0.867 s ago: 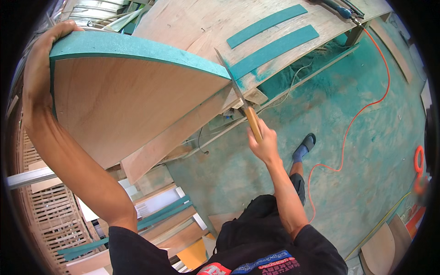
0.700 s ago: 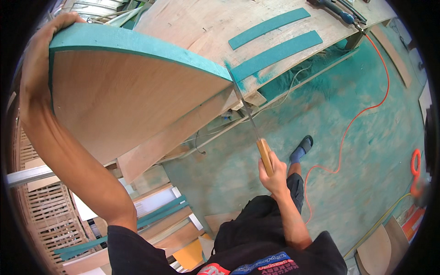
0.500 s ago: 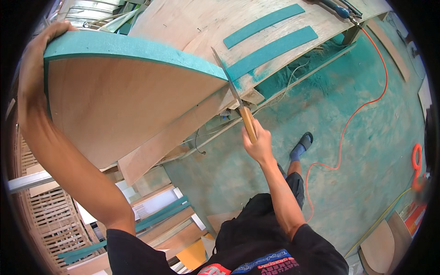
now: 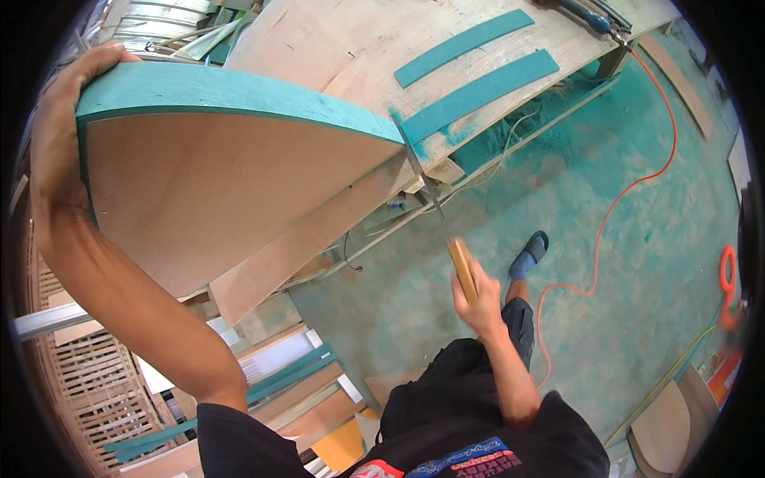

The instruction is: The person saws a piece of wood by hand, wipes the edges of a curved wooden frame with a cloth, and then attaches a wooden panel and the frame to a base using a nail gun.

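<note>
My right hand is closed around the wooden handle of a handsaw. Its thin blade slants up to the pointed end of a curved plywood piece, touching or just beside that end. A broad teal band forms the piece's curved edge. At the far left, my left hand grips the other end of the piece, its fingers hooked over the teal edge and partly hidden. Beyond the blade, two slightly curved teal strips lie on the plywood worktop.
A tool with a dark blue grip lies at the worktop's far right, joined to an orange hose that snakes across the teal-dusted floor. Boards and teal strips are stacked at lower left beside a slatted wooden rack.
My right hand has drawn the saw back toward me and slightly right, so less blade reaches past the teal edge. My left hand keeps its grip; the whole view has shifted slightly.
</note>
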The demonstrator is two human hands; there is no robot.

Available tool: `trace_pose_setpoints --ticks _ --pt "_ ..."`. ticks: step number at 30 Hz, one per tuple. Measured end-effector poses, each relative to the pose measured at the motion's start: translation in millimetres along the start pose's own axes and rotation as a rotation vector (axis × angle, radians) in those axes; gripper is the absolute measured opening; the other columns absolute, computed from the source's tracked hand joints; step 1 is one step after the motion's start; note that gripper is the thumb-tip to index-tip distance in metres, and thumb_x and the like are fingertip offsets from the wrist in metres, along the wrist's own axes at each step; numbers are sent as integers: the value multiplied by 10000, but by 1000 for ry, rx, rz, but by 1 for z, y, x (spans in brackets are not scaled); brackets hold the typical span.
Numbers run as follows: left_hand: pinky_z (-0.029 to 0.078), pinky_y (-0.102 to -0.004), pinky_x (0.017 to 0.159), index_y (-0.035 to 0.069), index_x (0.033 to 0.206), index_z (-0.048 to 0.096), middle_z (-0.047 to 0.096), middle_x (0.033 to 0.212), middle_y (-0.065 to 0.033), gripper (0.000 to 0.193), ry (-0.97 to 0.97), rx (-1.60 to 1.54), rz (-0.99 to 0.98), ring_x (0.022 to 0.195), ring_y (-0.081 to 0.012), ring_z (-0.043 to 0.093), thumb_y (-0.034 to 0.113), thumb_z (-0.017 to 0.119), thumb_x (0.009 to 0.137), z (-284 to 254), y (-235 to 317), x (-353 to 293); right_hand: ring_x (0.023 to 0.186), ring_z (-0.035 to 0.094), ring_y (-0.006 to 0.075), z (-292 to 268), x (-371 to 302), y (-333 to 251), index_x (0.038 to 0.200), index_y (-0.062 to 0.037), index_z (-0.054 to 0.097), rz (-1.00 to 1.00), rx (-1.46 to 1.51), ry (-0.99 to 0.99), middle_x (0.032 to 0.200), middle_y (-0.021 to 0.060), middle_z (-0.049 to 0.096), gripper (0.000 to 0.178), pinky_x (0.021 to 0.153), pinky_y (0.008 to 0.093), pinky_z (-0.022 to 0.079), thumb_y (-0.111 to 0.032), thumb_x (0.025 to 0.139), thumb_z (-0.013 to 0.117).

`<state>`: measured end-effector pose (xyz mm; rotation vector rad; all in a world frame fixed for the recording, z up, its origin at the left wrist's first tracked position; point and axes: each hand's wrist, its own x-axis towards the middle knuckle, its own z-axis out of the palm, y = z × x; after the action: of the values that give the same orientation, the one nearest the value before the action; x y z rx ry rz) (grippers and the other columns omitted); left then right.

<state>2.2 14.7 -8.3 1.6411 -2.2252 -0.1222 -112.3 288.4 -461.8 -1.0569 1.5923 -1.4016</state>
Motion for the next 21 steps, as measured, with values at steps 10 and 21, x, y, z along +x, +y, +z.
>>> trace_pose_setpoints --ticks 10,21 --pt "481 -294 747 103 974 724 647 874 -23 367 74 96 77 781 -128 629 427 553 988 7 5 -17 609 614 376 11 16 -8 1060 -11 631 7 38 60 729 208 579 193 606 368 492 -97 892 668" --pt "503 -410 945 -47 1096 757 738 1050 -268 483 -50 435 454 974 -364 685 202 411 869 -8 23 -11 564 588 310 9 17 -14 1003 -4 613 74 30 26 688 192 526 163 588 345 473 -94 886 682"
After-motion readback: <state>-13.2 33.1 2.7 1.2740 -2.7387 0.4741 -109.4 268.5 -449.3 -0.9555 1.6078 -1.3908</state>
